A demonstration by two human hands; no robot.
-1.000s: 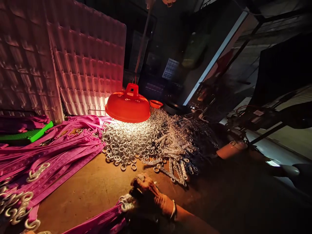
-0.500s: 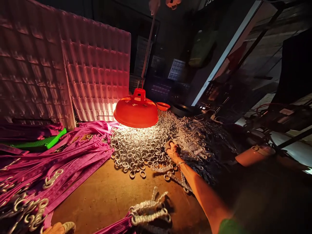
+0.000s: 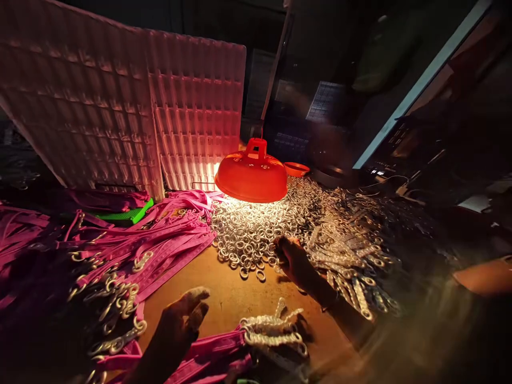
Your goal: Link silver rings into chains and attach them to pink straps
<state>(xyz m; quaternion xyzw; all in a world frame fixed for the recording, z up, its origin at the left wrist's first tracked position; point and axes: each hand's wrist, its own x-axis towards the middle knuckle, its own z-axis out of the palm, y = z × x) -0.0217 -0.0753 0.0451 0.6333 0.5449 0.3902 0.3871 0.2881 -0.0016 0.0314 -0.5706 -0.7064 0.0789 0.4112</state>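
A brown tabletop (image 3: 224, 293) stretches beneath and in front of the red lampshade (image 3: 252, 176), the landmark here. Ribbed translucent panels (image 3: 200, 106) stand behind it and to its left. A spread of pink straps (image 3: 176, 250) lies to its left, long axes mostly slanting up toward the lamp, ringed ends toward the person. Directly under the shade is a heap of metal rings (image 3: 244, 240); to the right of it, pale link strips (image 3: 348, 250) lie tangled, many pointing forward and right.

Well in front of the lampshade, a pink strap bundle (image 3: 218, 349) lies with its long axis nearly crosswise, its pale chain ends (image 3: 276, 337) pointing right. The left hand (image 3: 186, 314), front-left of the lamp, hovers above or beside this bundle, fingers loosely bent and parted, with nothing visible in them. The right hand (image 3: 292, 258), front-right of the lamp, has its fingers curled at the ring heap's edge; whether they hold a ring, I cannot tell.

Neighbouring strips could snag on the right fingers, since both heaps meet there. Brushing the pile could roll a loose ring (image 3: 261, 275) away from the lamp.
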